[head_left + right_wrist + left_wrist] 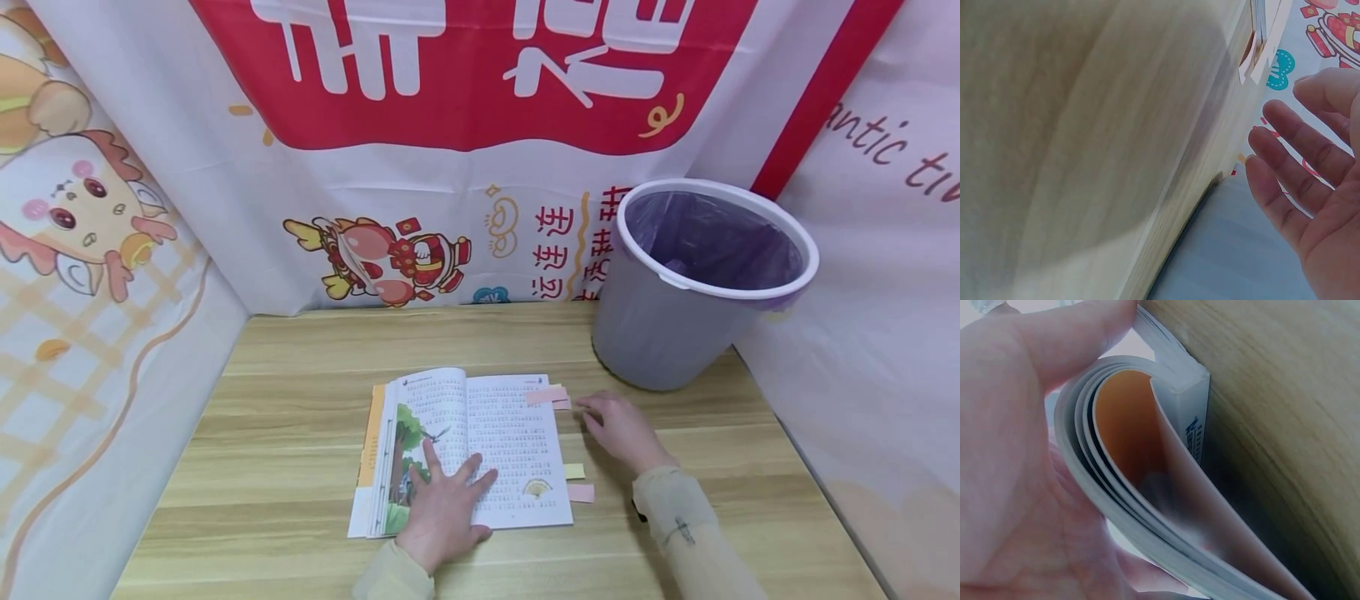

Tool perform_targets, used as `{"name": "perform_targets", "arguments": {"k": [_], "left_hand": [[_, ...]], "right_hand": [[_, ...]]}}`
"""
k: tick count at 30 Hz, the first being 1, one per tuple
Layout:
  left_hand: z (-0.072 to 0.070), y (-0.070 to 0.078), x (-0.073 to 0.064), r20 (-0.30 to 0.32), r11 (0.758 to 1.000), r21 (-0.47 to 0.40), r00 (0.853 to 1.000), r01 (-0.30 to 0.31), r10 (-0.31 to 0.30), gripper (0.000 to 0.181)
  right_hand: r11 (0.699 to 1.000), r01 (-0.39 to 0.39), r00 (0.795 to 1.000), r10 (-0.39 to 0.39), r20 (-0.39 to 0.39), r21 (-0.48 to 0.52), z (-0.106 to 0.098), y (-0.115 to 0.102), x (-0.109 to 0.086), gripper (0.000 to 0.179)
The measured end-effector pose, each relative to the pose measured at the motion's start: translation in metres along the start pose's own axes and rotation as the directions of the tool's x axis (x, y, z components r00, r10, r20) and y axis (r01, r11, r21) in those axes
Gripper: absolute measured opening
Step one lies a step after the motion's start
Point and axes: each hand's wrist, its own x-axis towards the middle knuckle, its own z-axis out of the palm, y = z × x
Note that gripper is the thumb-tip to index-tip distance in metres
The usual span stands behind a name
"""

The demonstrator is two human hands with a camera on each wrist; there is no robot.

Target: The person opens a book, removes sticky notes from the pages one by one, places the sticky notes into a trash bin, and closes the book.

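Note:
An open book point(510, 450) lies on the wooden table, with printed text and a coloured tree picture on its left page. My left hand point(442, 508) rests across the lower pages with its fingers spread. In the left wrist view, curled page layers and an orange inner cover point(1125, 419) show beside the palm point(1010, 456). A pink sticky tab point(546, 395) crosses the right page's upper edge; a yellow tab point(575, 472) and another pink tab point(582, 493) stick out lower down. Just right of the upper tabs is my right hand point(618, 429), fingers loosely bent and holding nothing in the right wrist view.
A grey waste bin point(652, 325) with a white rim and purple liner bag stands at the table's back right corner. Printed cloth point(420, 179) hangs behind the table point(277, 400), and more cloth borders its left and right sides.

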Motion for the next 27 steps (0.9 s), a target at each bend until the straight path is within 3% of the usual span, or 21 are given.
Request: {"name": "perform_targets", "arguments": {"k": [5, 14, 21, 27], "left_hand": [[-0.001, 0.0, 0.0, -0.004, 1.0, -0.009, 1.0, 0.002, -0.002, 0.08], [-0.001, 0.0, 0.0, -0.004, 1.0, -0.01, 1.0, 0.002, -0.002, 0.078], [-0.001, 0.001, 0.0, 0.01, 1.0, -0.011, 1.0, 0.003, -0.003, 0.079], [0.0, -0.001, 0.001, 0.015, 1.0, 0.003, 1.0, 0.003, -0.003, 0.08]], "right_hand": [[1.0, 0.019, 1.0, -0.019, 0.017, -0.005, 0.0, 0.003, 0.008, 0.026], [0.995, 0.016, 1.0, -0.013, 0.028, -0.1, 0.012, 0.005, 0.024, 0.024], [0.975, 0.141, 0.989, -0.145, -0.01, -0.174, 0.023, 0.002, 0.039, 0.017], [0.94, 0.218, 0.975, -0.219, 0.025, -0.262, 0.03, -0.002, 0.048, 0.021]]}}
